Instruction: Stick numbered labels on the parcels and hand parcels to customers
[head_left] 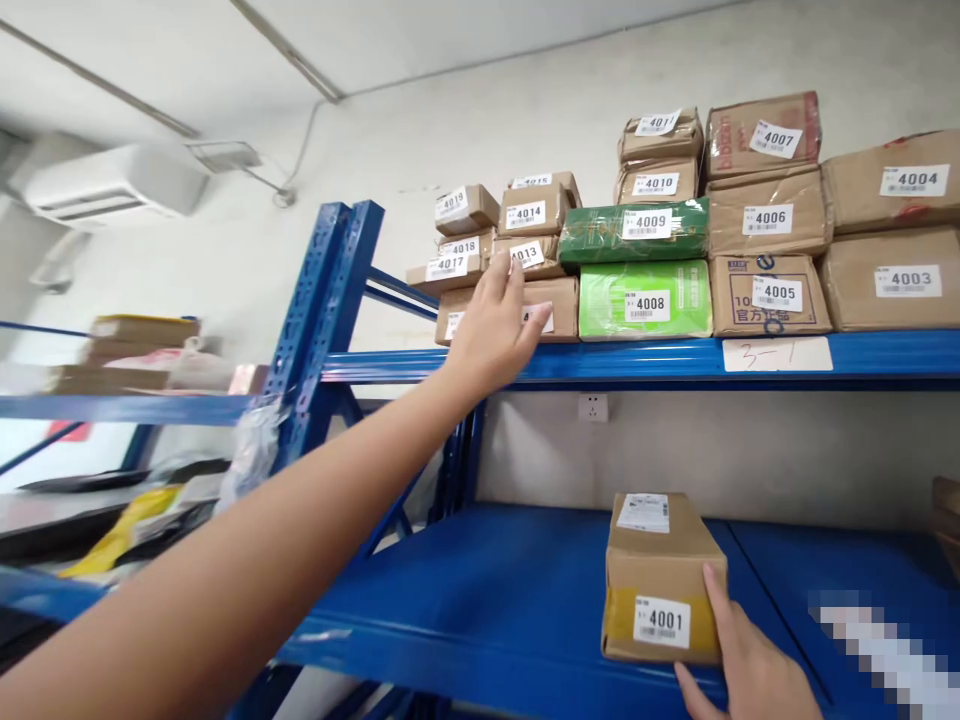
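Observation:
My left hand (495, 325) is raised to the upper shelf, fingers stretched out, in front of a small cardboard box labelled 4013 (541, 262) and a wider cardboard box (562, 300) under it. Whether the fingertips touch them is unclear. Low on the right, my right hand (757, 655) grips the cardboard box labelled 4001 (664, 575), one finger along its right side and the thumb by its lower front edge. That box has a yellow band across its front and rests on the blue lower shelf (450, 590).
Numbered parcels fill the upper shelf (645, 362), among them a green box (592, 235) and a bright green box (600, 315). A blue upright post (319, 300) stands left of them. Another rack (135, 407) on the left carries boxes and bags.

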